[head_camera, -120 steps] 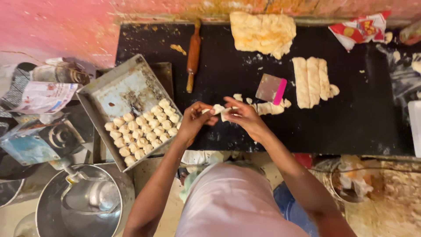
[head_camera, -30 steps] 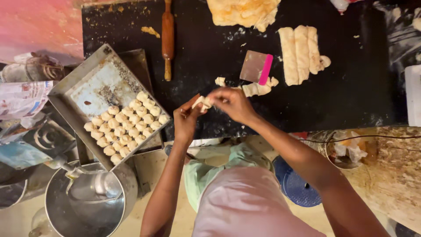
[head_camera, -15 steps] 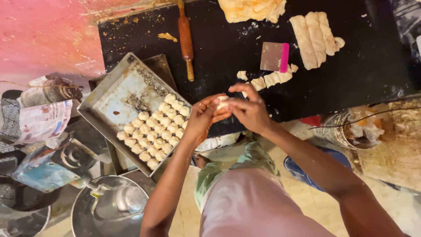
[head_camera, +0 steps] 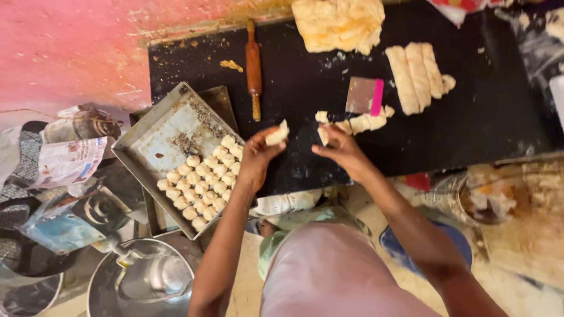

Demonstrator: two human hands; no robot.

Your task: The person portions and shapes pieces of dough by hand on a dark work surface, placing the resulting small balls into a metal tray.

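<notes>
The left hand (head_camera: 255, 157) pinches a small dough piece (head_camera: 277, 135) between thumb and fingertips, the other fingers loosely curled; the piece sticks up and to the right of the hand, over the black slab (head_camera: 482, 117). The right hand (head_camera: 342, 149) sits just to the right, fingers half curled, with another bit of dough (head_camera: 322, 135) at its fingertips; whether it grips or only touches it is hard to tell. The two hands are near but apart.

The tray (head_camera: 154, 132) lies to the left of the left hand, just beside it, tilted so its long axis runs from upper right to lower left. Rows of dough pieces (head_camera: 202, 182) fill its near end; the far end is bare metal. The left hand is much the nearer to it.

Right of the right hand, cut pieces (head_camera: 361, 122) trail to a scraper (head_camera: 364, 96) with a pink edge. Farther back lie dough logs (head_camera: 418, 76), a dough mass (head_camera: 339, 23) and a rolling pin (head_camera: 254, 67) lying lengthwise away from the person.
</notes>
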